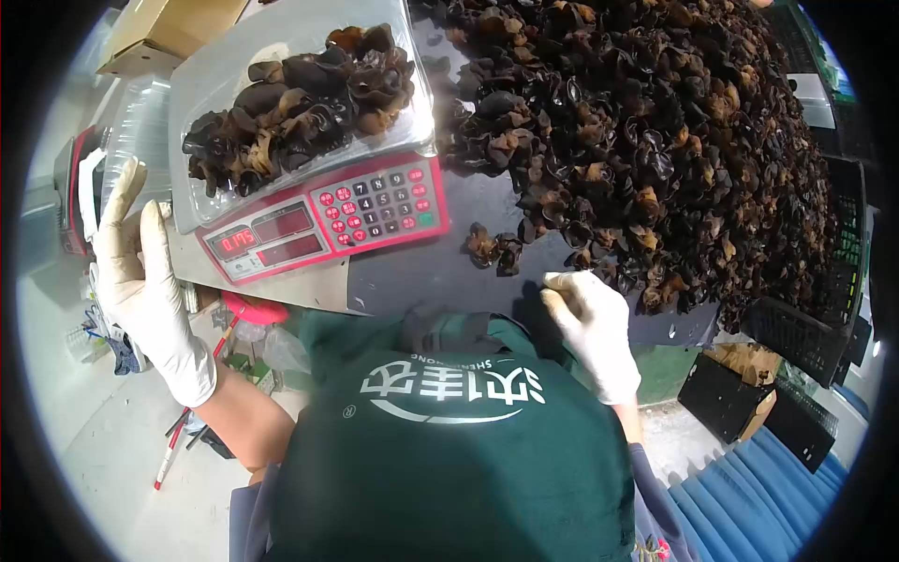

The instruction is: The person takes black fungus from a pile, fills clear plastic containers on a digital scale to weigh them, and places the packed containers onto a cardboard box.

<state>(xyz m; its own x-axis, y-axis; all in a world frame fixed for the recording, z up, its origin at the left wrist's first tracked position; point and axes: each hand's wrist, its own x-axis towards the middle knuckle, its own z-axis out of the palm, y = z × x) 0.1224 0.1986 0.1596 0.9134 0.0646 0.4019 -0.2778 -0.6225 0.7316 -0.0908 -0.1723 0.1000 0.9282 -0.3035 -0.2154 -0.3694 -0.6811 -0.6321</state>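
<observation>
My left hand [150, 290], in a white glove, is raised at the left of the scale with its fingers apart and nothing in them. A red and silver digital scale [328, 220] shows 0.175 on its lit display. On its metal pan [211, 94] lies a heap of dark wood ear mushrooms [300, 108]. My right hand [595, 328], also gloved in white, is at the table's near edge, fingers curled in; whatever they may hold is hidden. Just beyond it, a few loose wood ear mushrooms [494, 249] lie on the table.
A large pile of wood ear mushrooms [646, 140] covers the right of the grey table [412, 276]. Black crates [801, 332] stand along its right side. A cardboard box [173, 33] and clear plastic containers [140, 131] are at the upper left. My green apron [459, 468] fills the near middle.
</observation>
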